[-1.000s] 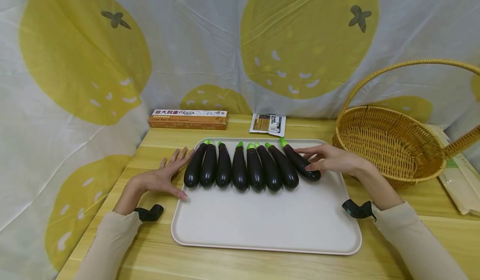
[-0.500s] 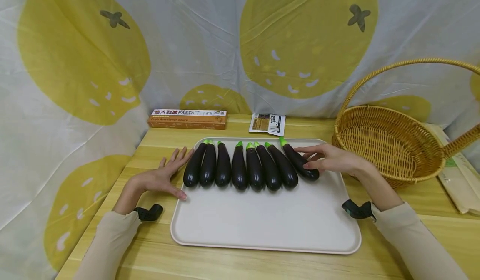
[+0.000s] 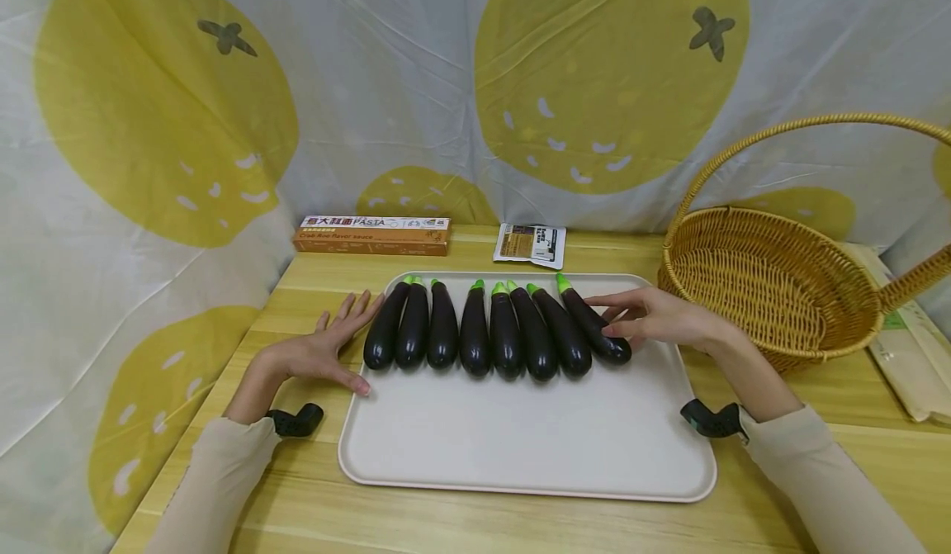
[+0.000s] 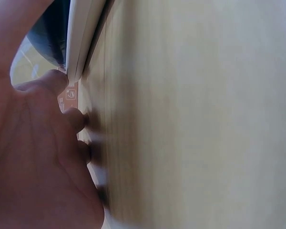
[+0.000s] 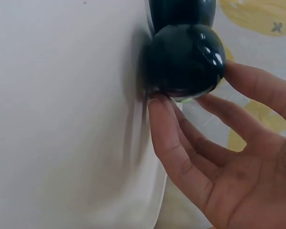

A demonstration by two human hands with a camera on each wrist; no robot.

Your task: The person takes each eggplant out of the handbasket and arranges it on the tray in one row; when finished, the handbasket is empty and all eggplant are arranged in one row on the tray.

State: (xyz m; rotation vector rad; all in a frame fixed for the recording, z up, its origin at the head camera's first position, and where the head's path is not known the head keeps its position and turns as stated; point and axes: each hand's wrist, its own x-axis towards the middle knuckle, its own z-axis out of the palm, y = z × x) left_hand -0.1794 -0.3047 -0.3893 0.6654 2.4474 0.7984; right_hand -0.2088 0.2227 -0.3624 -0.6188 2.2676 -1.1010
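Note:
Several dark glossy eggplants with green stems lie in a row across the far half of a white tray (image 3: 520,447). My right hand (image 3: 664,316) holds the rightmost eggplant (image 3: 591,319) near its thick lower end, which rests on the tray. In the right wrist view, the fingers and thumb of that hand (image 5: 243,176) bend around the rounded end of the eggplant (image 5: 183,62). At the tray's left side, my left hand (image 3: 315,354) lies spread, its thumb over the rim and its other fingertips beside the leftmost eggplant (image 3: 386,331).
Behind the tray, a pasta box (image 3: 371,236) and a small packet (image 3: 530,245) lie near the patterned curtain (image 3: 416,83). A wicker basket (image 3: 750,290) with a tall handle stands close to the tray's right side. Flat packages (image 3: 910,372) lie beyond it on the wooden table.
The lower end of the rightmost eggplant has shifted slightly left under my right hand. Some stems near the middle have moved slightly right. My left hand stays put.

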